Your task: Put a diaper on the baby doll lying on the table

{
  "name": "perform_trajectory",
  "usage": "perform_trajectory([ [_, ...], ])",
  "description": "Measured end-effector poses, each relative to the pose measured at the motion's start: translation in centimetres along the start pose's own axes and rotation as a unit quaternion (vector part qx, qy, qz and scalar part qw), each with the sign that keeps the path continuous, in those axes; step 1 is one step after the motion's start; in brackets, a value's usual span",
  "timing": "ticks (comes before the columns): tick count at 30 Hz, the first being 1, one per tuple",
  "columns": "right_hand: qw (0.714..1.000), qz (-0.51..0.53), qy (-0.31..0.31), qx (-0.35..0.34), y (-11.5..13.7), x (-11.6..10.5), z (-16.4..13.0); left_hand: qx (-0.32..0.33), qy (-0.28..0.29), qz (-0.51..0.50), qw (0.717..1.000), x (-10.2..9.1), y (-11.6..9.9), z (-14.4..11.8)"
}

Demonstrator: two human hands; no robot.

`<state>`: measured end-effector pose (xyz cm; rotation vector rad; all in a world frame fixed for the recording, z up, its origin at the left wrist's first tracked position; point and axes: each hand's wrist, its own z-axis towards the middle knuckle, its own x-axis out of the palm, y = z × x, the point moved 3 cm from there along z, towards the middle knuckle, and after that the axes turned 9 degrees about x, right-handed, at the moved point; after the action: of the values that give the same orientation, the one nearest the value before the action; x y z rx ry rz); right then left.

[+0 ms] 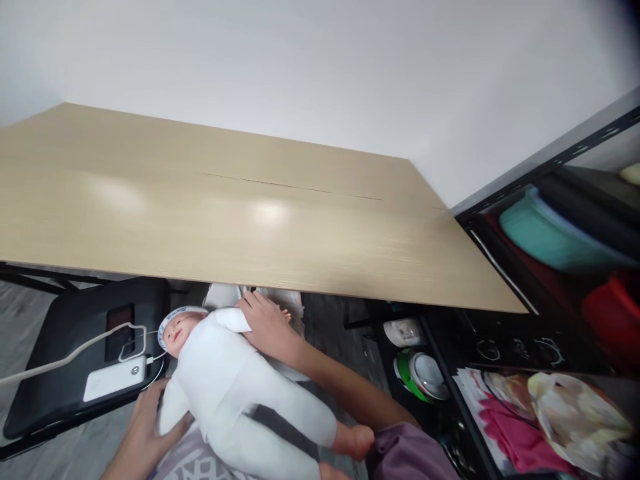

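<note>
A baby doll (235, 387) in a white suit and a white cap with blue print lies across my lap, head toward the left, below the table edge. My left hand (145, 420) grips the doll's near arm and side from underneath. My right hand (265, 323) reaches over the doll's far arm and rests on something white behind it, partly hidden by the doll and the table. One bare doll foot (357, 440) shows near my right sleeve.
A wide light wooden table (225, 207) fills the middle. A black chair (75, 360) at left holds a white power bank (115, 379) with a cable. At right, a black shelf rack (550, 280) holds teal and red containers, bags and a green-rimmed lid.
</note>
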<state>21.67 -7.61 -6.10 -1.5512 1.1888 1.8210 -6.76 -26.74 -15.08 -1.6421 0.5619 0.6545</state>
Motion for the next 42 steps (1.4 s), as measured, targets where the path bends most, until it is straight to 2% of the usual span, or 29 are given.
perform_trajectory([
  [4, 0.999, 0.043, -0.02, -0.017, 0.5, -2.3, -0.7, -0.004, -0.015, -0.028, 0.999, 0.0, -2.0, -0.8],
  [6, 0.996, 0.082, -0.038, -0.02, 0.5, -4.0, -1.7, -0.003, -0.047, -0.05, 0.998, -0.1, -2.3, -1.2],
  [9, 0.986, 0.139, -0.094, -0.004, 0.0, -7.0, -3.7, 0.078, -0.112, -0.042, 0.99, -1.4, -2.5, -0.7],
  [12, 0.976, 0.138, -0.166, 0.021, -1.5, -9.4, -5.6, 0.189, -0.131, 0.03, 0.973, -4.1, -3.8, 1.9],
  [14, 0.972, 0.115, -0.199, 0.043, -3.0, -10.4, -6.5, 0.202, -0.107, 0.091, 0.969, -6.1, -5.9, 4.6],
  [16, 0.965, 0.1, -0.229, 0.079, -4.7, -10.9, -6.9, 0.195, -0.061, 0.129, 0.97, -7.5, -8.8, 7.5],
  [18, 0.955, 0.098, -0.255, 0.116, -6.5, -11.0, -7.1, 0.216, -0.018, 0.167, 0.962, -8.2, -12.2, 10.1],
  [20, 0.946, 0.1, -0.272, 0.145, -8.1, -10.8, -7.1, 0.238, -0.02, 0.217, 0.946, -8.5, -15.0, 12.4],
  [24, 0.935, 0.065, -0.297, 0.186, -11.0, -9.9, -7.4, 0.249, 0.0, 0.312, 0.917, -8.1, -17.8, 16.3],
  [28, 0.932, 0.041, -0.305, 0.189, -12.9, -8.4, -8.1, 0.283, 0.017, 0.36, 0.889, -7.9, -18.8, 18.5],
  [31, 0.932, 0.037, -0.309, 0.188, -13.8, -7.5, -8.5, 0.298, 0.012, 0.367, 0.881, -8.1, -18.9, 19.1],
  [37, 0.929, 0.01, -0.318, 0.189, -15.6, -6.4, -8.1, 0.31, -0.013, 0.335, 0.89, -8.7, -18.2, 20.1],
  [42, 0.925, 0.021, -0.317, 0.21, -18.1, -6.1, -6.4, 0.278, -0.062, 0.314, 0.906, -8.9, -17.9, 23.1],
])
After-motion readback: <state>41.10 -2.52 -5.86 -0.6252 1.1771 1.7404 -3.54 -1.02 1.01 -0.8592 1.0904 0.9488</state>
